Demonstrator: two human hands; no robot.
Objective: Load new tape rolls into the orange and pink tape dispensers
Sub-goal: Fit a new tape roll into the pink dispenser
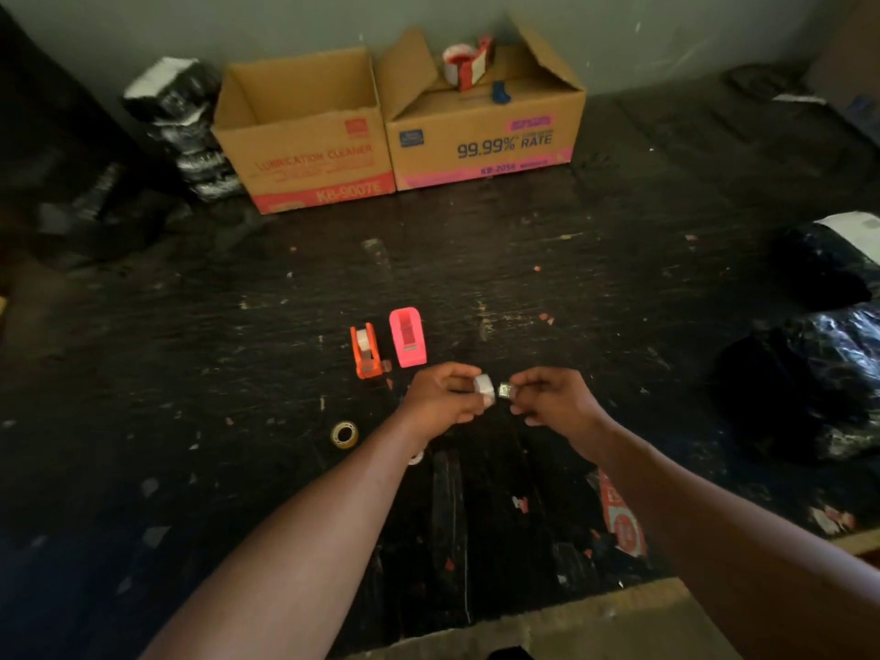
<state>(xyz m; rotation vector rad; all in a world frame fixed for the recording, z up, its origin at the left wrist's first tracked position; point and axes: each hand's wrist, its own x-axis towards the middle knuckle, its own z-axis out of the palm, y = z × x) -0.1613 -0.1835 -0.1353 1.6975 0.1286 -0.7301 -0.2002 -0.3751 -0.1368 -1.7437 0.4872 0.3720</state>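
Observation:
An orange tape dispenser (366,351) stands on the dark table with a pale roll in it. To its right is a pink tape dispenser (407,336) whose well looks empty. Just in front of them my left hand (440,395) grips a small white tape roll (485,387). Facing it, my right hand (552,396) pinches a small shiny piece (505,391) that touches the roll; I cannot tell whether it is the tape's end or a hub. A yellowish clear tape roll (345,434) lies flat on the table left of my left forearm.
Two open cardboard boxes (305,131) (485,126) stand at the back by the wall, the right one holding a red and white tape gun (469,64). Black plastic-wrapped bundles lie at the right (809,373) and back left (181,126). The table's front edge (571,616) is near me.

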